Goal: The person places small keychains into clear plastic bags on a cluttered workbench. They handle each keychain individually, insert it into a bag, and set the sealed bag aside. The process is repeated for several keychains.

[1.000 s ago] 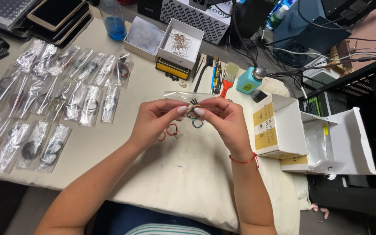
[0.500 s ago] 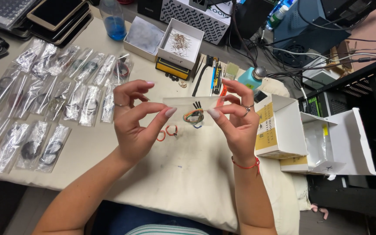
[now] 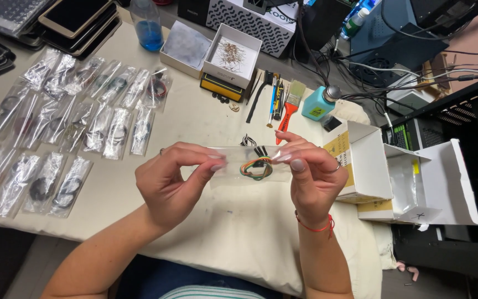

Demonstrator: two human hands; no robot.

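Between both hands, a clear bag [image 3: 250, 166] of coiled wires lies nine-to-three: left hand [image 3: 175, 182] pinches one end, right hand [image 3: 311, 177] the other.

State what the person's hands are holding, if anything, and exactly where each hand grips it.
A small clear plastic bag with coiled coloured wires inside. The left hand pinches its left edge and the right hand its right edge, between thumb and fingertips.

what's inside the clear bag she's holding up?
Inside the clear bag, pinched by left hand and right hand: a coiled multicoloured wire bundle with black connectors. Fingertips cover the bag's ends.
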